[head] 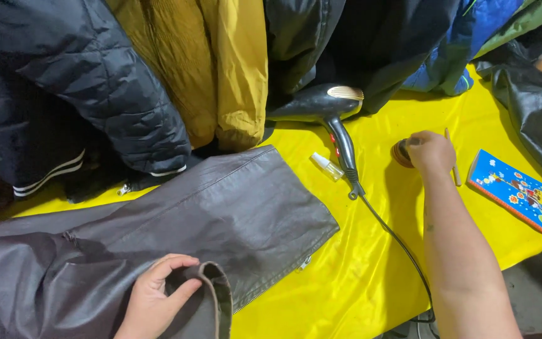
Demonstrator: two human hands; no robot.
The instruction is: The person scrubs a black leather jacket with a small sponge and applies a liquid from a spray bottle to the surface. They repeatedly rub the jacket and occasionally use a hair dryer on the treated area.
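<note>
A dark brown leather jacket (221,213) lies spread on a yellow cloth (371,263). My left hand (155,298) pinches a folded edge of the jacket near the bottom of the view. My right hand (431,150) reaches out over the cloth and covers a small round brown tin (401,152), with a thin wooden stick (451,164) held along its fingers.
A black hair dryer (327,107) lies at the jackets' edge, its cord (396,245) trailing toward me. A small clear bottle (326,166) lies beside its handle. A blue illustrated box (522,196) sits at right. Black, mustard and blue jackets (95,88) are piled behind.
</note>
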